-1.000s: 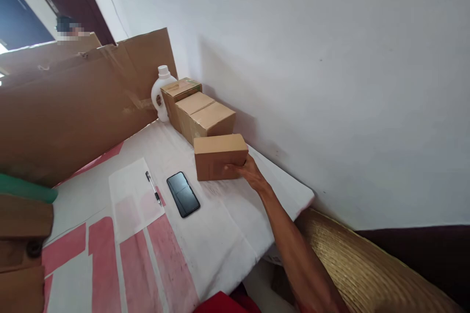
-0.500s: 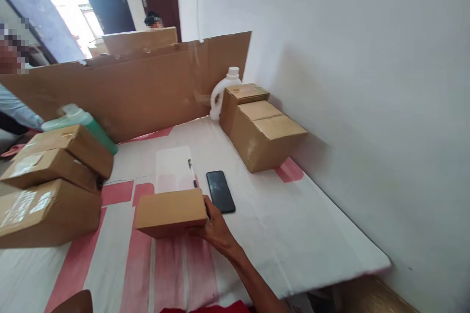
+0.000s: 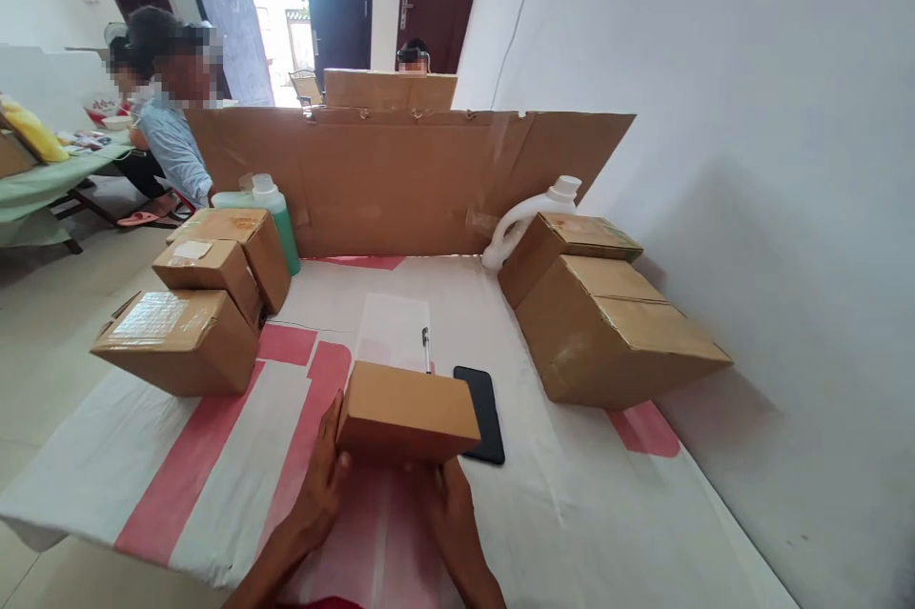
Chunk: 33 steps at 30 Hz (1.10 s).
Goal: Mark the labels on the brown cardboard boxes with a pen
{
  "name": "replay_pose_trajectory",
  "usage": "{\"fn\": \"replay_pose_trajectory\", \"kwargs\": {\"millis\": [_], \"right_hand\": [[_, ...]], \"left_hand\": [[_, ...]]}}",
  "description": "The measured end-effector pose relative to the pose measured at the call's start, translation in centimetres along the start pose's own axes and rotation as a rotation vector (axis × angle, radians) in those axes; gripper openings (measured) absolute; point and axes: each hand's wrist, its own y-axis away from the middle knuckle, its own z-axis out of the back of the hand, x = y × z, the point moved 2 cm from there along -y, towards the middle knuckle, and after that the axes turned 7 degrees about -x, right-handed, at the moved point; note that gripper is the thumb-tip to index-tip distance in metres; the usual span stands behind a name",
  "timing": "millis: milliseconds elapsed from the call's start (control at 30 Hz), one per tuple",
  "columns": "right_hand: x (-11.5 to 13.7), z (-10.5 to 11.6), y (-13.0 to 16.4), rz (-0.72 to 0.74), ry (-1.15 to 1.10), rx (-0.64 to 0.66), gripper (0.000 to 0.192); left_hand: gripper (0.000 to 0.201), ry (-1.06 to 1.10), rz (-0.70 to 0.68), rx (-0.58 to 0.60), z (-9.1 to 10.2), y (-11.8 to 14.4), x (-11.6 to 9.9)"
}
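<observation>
A small brown cardboard box (image 3: 411,404) is held between my two hands over the near part of the table. My left hand (image 3: 327,466) presses against its left side, thumb toward me and fingers along the side. Under its near right edge is my right hand (image 3: 443,490), whose fingertips are hidden by the box. Just beyond the box lie a sheet of white paper (image 3: 390,328) and a pen (image 3: 427,349). A black phone (image 3: 486,418) rests on the cloth to the right, partly covered by the box.
Several cardboard boxes (image 3: 193,342) stand at the left before a green-liquid jug (image 3: 284,233). More boxes (image 3: 607,333) and a white jug (image 3: 533,213) are at the right, near the wall. A cardboard panel (image 3: 400,180) crosses the back. A person (image 3: 172,137) sits beyond it.
My left hand has come to the box's left side. The box has turned, and my right hand has shifted to its near underside. The view has swung left, showing more of the room.
</observation>
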Motion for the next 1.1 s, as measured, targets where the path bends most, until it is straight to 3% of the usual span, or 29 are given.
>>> {"fn": "replay_pose_trajectory", "kwargs": {"millis": [100,200,367,467,567,667,767,900,1000,1100], "right_hand": [[1.9,0.6,-0.9,0.001,0.041,0.021,0.035],[3.6,0.8,-2.6,-0.001,-0.02,0.021,0.039],[4.9,-0.2,-4.9,0.019,0.081,0.01,0.047],[3.9,-0.3,-4.9,0.05,0.132,0.034,0.05],[1.7,0.0,-4.1,0.08,0.157,0.125,0.052],[-0.3,0.4,-3.2,0.102,0.193,0.163,0.074],[-0.6,0.9,-3.3,0.022,0.102,0.149,0.067],[1.1,1.8,-5.8,-0.185,-0.178,0.178,0.053],[2.1,1.9,-8.3,-0.315,-0.305,0.173,0.056],[1.9,0.8,-9.9,-0.382,-0.336,0.207,0.054]], "left_hand": [[0.07,-0.012,-0.013,0.057,1.8,0.8,-1.1],[0.071,-0.061,-0.044,0.089,4.0,1.1,-2.6],[0.063,-0.08,0.092,0.046,4.5,0.5,-1.9],[0.057,-0.105,0.135,0.012,4.1,-0.5,0.0],[0.054,-0.08,0.123,0.048,4.0,-0.8,1.3],[0.056,-0.046,0.104,0.103,4.0,0.1,1.3],[0.072,-0.153,-0.04,0.12,3.8,1.6,-0.6],[0.082,-0.401,-0.372,0.069,3.9,2.2,-5.4],[0.077,-0.544,-0.596,0.064,3.8,0.8,-8.8],[0.069,-0.605,-0.698,0.059,3.8,-2.0,-10.5]]}}
